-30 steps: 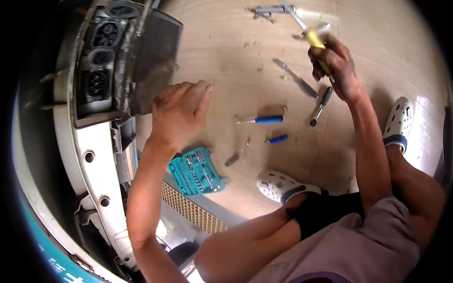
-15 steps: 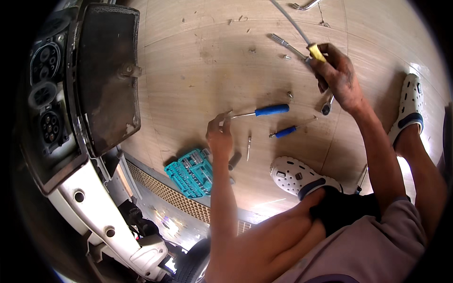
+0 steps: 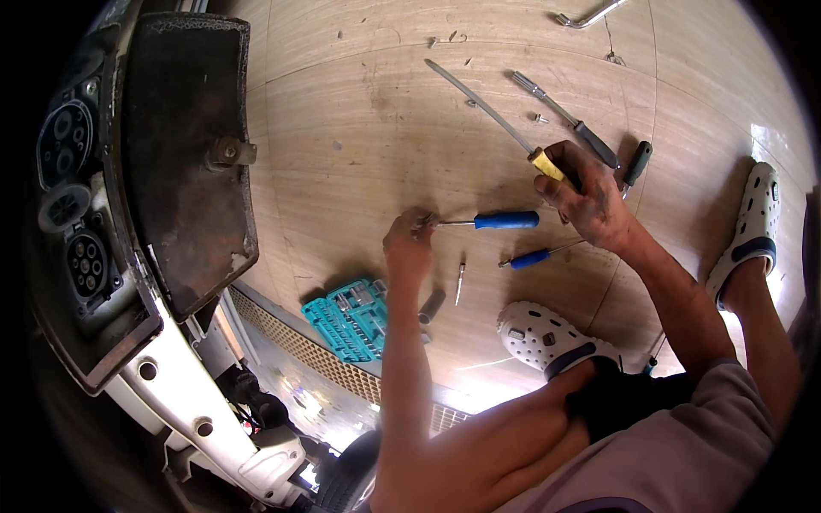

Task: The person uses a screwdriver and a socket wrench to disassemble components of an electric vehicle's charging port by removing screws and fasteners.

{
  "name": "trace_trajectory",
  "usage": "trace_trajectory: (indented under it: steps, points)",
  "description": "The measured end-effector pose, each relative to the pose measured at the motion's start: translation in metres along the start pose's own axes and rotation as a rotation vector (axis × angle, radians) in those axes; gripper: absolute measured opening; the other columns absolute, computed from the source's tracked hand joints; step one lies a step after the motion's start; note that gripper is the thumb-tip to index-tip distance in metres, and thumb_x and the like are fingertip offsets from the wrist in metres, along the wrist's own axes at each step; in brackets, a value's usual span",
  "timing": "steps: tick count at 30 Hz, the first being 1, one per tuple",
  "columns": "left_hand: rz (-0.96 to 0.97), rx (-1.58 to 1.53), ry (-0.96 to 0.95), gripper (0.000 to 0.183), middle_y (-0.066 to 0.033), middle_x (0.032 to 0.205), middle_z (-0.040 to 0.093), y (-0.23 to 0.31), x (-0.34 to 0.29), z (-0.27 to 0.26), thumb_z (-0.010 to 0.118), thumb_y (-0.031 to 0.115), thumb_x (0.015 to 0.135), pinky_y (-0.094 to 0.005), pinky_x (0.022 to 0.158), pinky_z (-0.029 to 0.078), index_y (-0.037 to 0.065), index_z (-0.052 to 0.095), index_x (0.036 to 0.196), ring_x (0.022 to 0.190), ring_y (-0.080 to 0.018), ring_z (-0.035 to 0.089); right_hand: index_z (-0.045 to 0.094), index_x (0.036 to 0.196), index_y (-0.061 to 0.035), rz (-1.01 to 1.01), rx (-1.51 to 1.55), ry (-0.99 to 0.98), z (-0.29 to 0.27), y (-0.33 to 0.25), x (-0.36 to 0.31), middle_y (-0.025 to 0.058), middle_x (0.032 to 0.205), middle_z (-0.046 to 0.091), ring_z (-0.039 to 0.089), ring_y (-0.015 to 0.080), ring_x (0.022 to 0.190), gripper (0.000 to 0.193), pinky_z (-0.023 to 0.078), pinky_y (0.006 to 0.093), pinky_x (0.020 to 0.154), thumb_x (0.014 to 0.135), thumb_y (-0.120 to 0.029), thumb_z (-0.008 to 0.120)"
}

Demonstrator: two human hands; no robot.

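My right hand [image 3: 588, 201] is closed around the yellow handle of a long-shafted metal tool [image 3: 483, 104]. Its shaft points to the far left above the floor; whether it is a file or a screwdriver I cannot tell. My left hand [image 3: 408, 246] has its fingers drawn together at the shaft end of a blue-handled screwdriver [image 3: 506, 220] lying on the floor. Anything between those fingers is too small to make out. A smaller blue-handled tool [image 3: 530, 258] lies nearer, partly beneath my right wrist. Beside the left forearm rest a slim metal bit [image 3: 461, 284] and a dark cylindrical socket [image 3: 432, 306].
A teal socket-set case [image 3: 346, 321] lies open left of my forearm. Farther off are a black-handled driver [image 3: 590, 141], a bolt [image 3: 538, 118] and a bent wrench [image 3: 590, 15]. At left stands a vehicle panel with an open dark flap [image 3: 188, 162] and round connectors [image 3: 86, 263].
My right hand has come nearer and slightly left with the yellow-handled tool, whose shaft now swings farther left. The left hand stays by the screwdriver's tip; the view has shifted slightly.
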State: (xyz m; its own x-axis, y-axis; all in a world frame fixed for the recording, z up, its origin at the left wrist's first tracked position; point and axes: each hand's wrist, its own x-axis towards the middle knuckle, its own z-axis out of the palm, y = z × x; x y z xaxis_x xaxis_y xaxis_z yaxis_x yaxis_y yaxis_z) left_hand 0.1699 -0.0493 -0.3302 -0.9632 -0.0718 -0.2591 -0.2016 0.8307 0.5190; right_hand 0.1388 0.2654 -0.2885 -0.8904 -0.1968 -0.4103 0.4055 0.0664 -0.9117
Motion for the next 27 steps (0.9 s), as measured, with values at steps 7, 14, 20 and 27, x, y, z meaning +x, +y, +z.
trace_trajectory:
  steps: [7, 14, 20, 27]
  points:
    - [-0.084, 0.047, -0.021, 0.017, -0.0129, 0.090, 0.070, 0.003, 0.004, -0.001, 0.070, 0.006, 0.083, -0.0357, 0.071, 0.054, 0.006, 0.067, 0.100, 0.081, -0.0263, 0.070, 0.055, 0.102, 0.0007, 0.067, 0.113, 0.046, -0.007, 0.003, -0.008, 0.0022, 0.070, 0.051, 0.047, 0.0084, 0.058, 0.020, 0.040, 0.0276, 0.052, 0.091, -0.016, 0.058]
    - [-0.315, -0.863, 0.135, 0.026, -0.0077, 0.097, 0.067, 0.055, 0.006, -0.015, 0.066, 0.016, 0.091, -0.0322, 0.080, 0.050, 0.000, 0.062, 0.111, 0.086, -0.0181, 0.062, 0.056, 0.102, -0.0006, 0.060, 0.073, 0.084, -0.022, -0.001, -0.010, 0.0026, 0.072, 0.055, 0.049, 0.0097, 0.058, 0.020, 0.041, 0.0264, 0.053, 0.091, -0.017, 0.059]
    - [-0.248, -1.566, 0.085, 0.030, -0.0032, 0.105, 0.062, 0.101, 0.010, -0.056, 0.062, 0.025, 0.095, -0.0331, 0.091, 0.045, 0.006, 0.057, 0.119, 0.096, -0.0161, 0.057, 0.058, 0.104, -0.0005, -0.020, -0.123, -0.055, 0.007, -0.020, -0.031, 0.0094, 0.071, 0.061, 0.057, 0.0145, 0.063, 0.022, 0.046, 0.0310, 0.059, 0.089, -0.015, 0.064]
    - [-0.198, -1.903, 0.011, 0.017, -0.0013, 0.100, 0.063, 0.139, 0.016, -0.074, 0.057, 0.022, 0.097, -0.0342, 0.087, 0.050, 0.009, 0.061, 0.106, 0.092, -0.0164, 0.059, 0.056, 0.112, 0.0000, -0.145, -0.172, -0.264, 0.027, -0.042, -0.056, 0.0155, 0.073, 0.063, 0.063, 0.0292, 0.063, 0.028, 0.049, 0.0364, 0.060, 0.090, -0.016, 0.065]
